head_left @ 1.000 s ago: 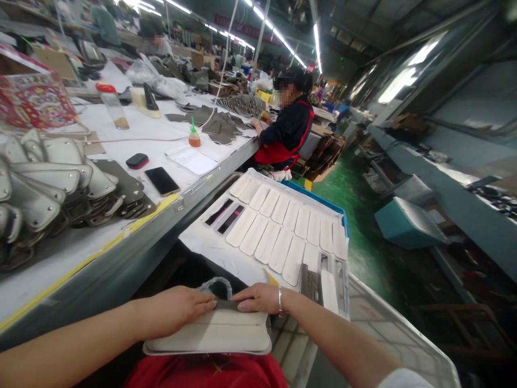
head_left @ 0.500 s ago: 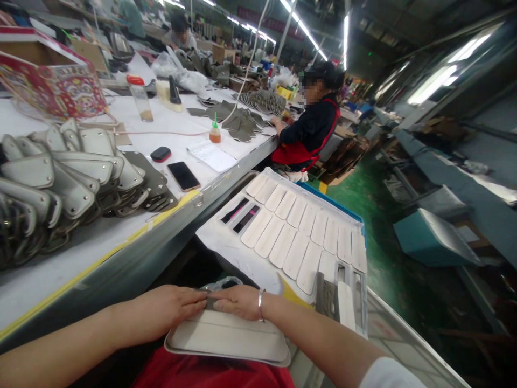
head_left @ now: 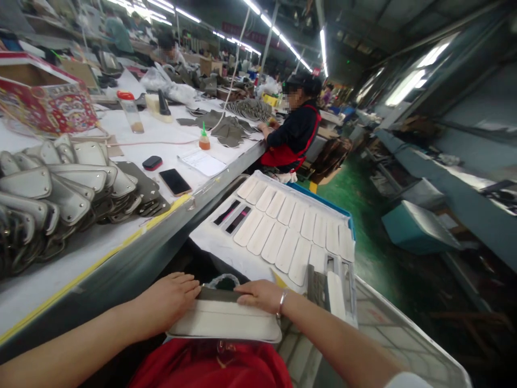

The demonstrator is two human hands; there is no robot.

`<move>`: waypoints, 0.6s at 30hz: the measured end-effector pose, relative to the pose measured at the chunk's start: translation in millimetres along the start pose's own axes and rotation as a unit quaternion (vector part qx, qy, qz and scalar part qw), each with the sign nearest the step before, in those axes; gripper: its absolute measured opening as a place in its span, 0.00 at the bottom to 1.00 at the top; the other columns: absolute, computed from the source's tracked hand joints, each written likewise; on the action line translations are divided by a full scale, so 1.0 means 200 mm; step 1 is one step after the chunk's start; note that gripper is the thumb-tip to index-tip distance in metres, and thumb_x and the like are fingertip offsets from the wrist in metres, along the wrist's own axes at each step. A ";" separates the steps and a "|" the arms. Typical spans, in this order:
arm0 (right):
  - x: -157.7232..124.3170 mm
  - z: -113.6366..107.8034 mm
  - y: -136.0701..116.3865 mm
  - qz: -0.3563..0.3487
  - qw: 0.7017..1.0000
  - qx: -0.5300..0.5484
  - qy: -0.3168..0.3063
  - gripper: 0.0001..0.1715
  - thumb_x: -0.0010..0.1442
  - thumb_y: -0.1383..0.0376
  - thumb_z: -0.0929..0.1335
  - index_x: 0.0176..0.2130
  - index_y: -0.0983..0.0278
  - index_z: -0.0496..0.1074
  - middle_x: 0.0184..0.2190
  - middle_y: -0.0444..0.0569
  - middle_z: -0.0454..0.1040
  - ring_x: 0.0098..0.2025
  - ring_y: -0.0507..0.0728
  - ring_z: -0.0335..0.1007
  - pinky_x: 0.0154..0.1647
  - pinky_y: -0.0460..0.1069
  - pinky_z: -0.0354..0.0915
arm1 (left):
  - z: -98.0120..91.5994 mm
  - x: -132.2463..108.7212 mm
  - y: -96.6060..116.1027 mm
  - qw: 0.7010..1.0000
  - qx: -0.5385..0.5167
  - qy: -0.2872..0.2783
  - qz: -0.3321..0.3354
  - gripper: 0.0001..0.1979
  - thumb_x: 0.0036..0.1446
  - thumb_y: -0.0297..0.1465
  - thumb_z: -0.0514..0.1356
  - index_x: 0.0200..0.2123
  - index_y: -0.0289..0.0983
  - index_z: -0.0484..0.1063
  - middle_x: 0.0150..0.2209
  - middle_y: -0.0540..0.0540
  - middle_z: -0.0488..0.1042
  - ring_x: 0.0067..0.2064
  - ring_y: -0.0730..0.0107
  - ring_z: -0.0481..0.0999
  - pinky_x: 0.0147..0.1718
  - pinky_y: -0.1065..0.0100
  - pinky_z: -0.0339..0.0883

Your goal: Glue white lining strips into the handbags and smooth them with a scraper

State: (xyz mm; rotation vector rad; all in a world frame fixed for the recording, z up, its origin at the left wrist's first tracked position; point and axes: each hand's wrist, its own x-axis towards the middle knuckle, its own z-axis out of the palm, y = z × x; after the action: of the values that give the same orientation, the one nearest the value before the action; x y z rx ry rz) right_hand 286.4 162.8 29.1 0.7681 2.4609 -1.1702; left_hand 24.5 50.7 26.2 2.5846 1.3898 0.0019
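A cream, rounded-corner panel (head_left: 226, 322) with a dark grey strip (head_left: 218, 294) along its far edge lies in front of my body, over my red apron (head_left: 210, 366). My left hand (head_left: 173, 299) rests on the panel's left end, fingers stretched out flat and its thumb hidden. At the right end, my right hand (head_left: 260, 296), with a silver bangle on the wrist, lies with extended fingers along the strip. The middle of the strip shows between the hands. A piece of clear plastic (head_left: 224, 280) is just beyond it.
To the right, a white-covered board (head_left: 205, 237) carries rows of cream rounded pieces (head_left: 283, 248). On the left table are stacked grey-white pieces (head_left: 72, 188), a phone (head_left: 175, 182), a notebook (head_left: 202, 163) and a small glue bottle (head_left: 204, 139). A co-worker (head_left: 293, 126) sits farther along the table.
My hands have moved apart, from near the middle of the panel's far edge to its two ends, uncovering the grey strip. The view has turned slightly right.
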 end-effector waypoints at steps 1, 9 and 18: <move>-0.06 0.00 0.00 -0.001 0.999 -0.014 0.036 0.27 0.59 0.53 0.61 0.54 0.62 0.64 0.52 0.53 0.67 0.53 0.60 0.62 0.53 0.53 0.58 | 0.00 0.02 0.04 1.000 -0.004 0.022 -0.014 0.14 0.55 0.28 0.55 0.45 0.37 0.71 0.49 0.43 0.71 0.52 0.59 0.67 0.52 0.58 0.57; -0.54 0.45 -0.05 0.013 0.918 0.007 0.397 0.16 0.56 0.62 0.66 0.44 0.62 0.66 0.50 0.52 0.66 0.54 0.57 0.57 0.57 0.55 0.53 | 0.07 0.16 0.57 0.982 -0.176 0.047 -0.040 0.10 0.54 0.27 0.56 0.42 0.39 0.66 0.41 0.47 0.71 0.44 0.62 0.67 0.43 0.61 0.59; -0.46 0.71 -0.03 0.064 0.852 0.008 0.519 0.07 0.58 0.68 0.62 0.31 0.62 0.69 0.49 0.49 0.65 0.56 0.57 0.53 0.60 0.58 0.46 | 0.11 0.22 0.65 0.992 -0.100 0.054 -0.053 0.11 0.61 0.27 0.46 0.34 0.40 0.68 0.40 0.48 0.70 0.42 0.62 0.64 0.40 0.60 0.55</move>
State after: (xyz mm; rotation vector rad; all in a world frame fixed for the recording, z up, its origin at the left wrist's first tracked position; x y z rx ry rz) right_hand 363.5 18.0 -11.3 1.9353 3.0850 -0.8026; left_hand 157.9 13.5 23.4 2.3763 1.4801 0.2558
